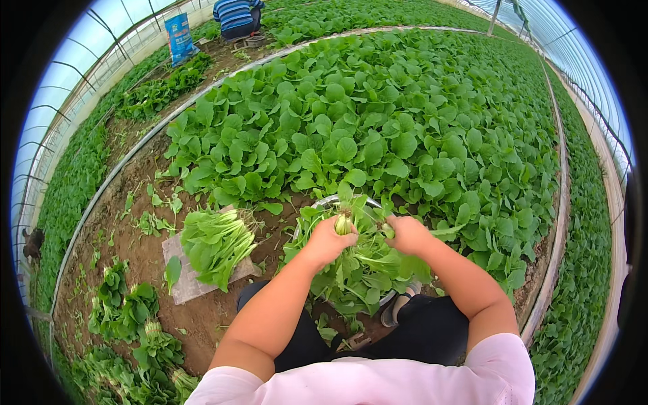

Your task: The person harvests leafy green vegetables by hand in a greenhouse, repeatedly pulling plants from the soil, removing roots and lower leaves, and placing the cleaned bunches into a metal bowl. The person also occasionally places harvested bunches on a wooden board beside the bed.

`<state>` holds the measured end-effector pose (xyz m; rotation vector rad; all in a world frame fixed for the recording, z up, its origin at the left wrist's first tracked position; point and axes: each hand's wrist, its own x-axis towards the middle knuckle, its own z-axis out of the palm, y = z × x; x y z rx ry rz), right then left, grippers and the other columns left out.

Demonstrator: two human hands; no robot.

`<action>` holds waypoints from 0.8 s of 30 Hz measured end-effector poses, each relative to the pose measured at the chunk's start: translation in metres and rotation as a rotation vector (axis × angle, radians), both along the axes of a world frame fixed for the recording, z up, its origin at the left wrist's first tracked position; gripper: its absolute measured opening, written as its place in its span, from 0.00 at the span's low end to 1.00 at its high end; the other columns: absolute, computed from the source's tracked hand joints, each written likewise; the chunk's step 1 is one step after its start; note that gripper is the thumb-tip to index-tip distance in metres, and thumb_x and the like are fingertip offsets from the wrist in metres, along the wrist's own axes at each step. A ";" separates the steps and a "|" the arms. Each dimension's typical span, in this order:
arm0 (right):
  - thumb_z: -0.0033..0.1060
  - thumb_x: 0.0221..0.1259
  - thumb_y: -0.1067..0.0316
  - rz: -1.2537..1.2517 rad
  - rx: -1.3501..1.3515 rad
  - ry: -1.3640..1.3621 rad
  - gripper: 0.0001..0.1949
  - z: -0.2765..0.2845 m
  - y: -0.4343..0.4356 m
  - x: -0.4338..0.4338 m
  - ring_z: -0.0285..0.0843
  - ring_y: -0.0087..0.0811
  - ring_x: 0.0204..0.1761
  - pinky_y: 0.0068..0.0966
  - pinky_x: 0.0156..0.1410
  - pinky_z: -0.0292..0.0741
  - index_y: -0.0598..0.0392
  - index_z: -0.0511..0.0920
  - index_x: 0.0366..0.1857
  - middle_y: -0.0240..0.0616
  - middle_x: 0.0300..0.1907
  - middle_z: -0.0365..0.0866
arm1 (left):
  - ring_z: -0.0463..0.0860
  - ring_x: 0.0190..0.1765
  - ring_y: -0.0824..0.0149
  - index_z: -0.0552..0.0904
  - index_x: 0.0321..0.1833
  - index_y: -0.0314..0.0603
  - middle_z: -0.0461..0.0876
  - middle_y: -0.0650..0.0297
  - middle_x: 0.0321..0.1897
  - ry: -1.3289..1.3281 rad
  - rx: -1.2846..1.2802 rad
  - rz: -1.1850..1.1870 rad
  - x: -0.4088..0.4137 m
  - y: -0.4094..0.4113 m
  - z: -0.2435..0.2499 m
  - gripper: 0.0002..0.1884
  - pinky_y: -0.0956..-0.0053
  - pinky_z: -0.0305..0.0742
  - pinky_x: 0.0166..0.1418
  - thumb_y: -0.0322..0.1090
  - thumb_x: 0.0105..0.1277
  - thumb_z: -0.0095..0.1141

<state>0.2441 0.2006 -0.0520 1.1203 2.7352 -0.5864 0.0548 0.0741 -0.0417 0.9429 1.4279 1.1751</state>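
Observation:
My left hand [331, 242] grips a small bunch of leafy green stems [343, 224], root ends up. Close by on the right, my right hand [406, 235] holds the root end of another leafy plant [388, 230]. Both hands are above a round basin [374, 201] heaped with loose greens [354, 283], which hide most of it. Left of the basin, a pile of greens with pale stems [217, 245] lies on a flat board [185, 283], roots pointing away from me.
Tied bundles of greens [157, 341] lie on the soil at lower left. Dense growing greens [354, 121] fill the bed ahead. A pale border strip [147, 139] curves around it. Farther off, a person in a striped top [235, 17] crouches near a blue sack [179, 38].

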 end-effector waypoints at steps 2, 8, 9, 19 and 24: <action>0.64 0.45 0.55 -0.124 -0.044 0.290 0.19 0.030 -0.010 -0.012 0.79 0.49 0.35 0.38 0.43 0.75 0.55 0.78 0.38 0.50 0.28 0.80 | 0.75 0.32 0.74 0.78 0.34 0.39 0.78 0.68 0.28 0.009 0.000 0.090 -0.009 -0.005 0.002 0.07 0.77 0.70 0.40 0.25 0.52 0.61; 0.61 0.53 0.69 -0.462 -0.431 1.083 0.09 0.036 -0.001 -0.021 0.78 0.31 0.41 0.25 0.49 0.72 0.58 0.77 0.38 0.38 0.38 0.81 | 0.75 0.36 0.75 0.78 0.38 0.40 0.77 0.69 0.33 -0.118 0.056 0.223 -0.018 -0.003 0.006 0.11 0.78 0.70 0.44 0.24 0.52 0.61; 0.60 0.54 0.71 -0.455 -0.485 1.181 0.08 0.036 -0.005 -0.027 0.78 0.29 0.41 0.25 0.49 0.72 0.58 0.76 0.38 0.37 0.37 0.81 | 0.75 0.38 0.75 0.78 0.42 0.39 0.78 0.68 0.36 -0.119 0.066 0.229 -0.019 -0.002 0.005 0.13 0.77 0.71 0.46 0.24 0.52 0.61; 0.52 0.65 0.59 -0.696 -1.145 1.623 0.10 0.053 -0.020 -0.068 0.73 0.35 0.28 0.34 0.42 0.74 0.56 0.72 0.35 0.35 0.22 0.71 | 0.76 0.51 0.71 0.68 0.61 0.38 0.77 0.64 0.50 -0.259 0.143 0.026 0.000 0.013 0.015 0.29 0.74 0.70 0.57 0.22 0.55 0.62; 0.46 0.68 0.61 -0.634 -0.939 1.733 0.10 0.067 0.012 -0.056 0.51 0.22 0.15 0.24 0.27 0.58 0.55 0.72 0.31 0.25 0.13 0.55 | 0.78 0.41 0.73 0.75 0.52 0.35 0.81 0.66 0.40 0.128 0.062 0.045 -0.010 0.020 -0.002 0.20 0.76 0.72 0.50 0.24 0.54 0.61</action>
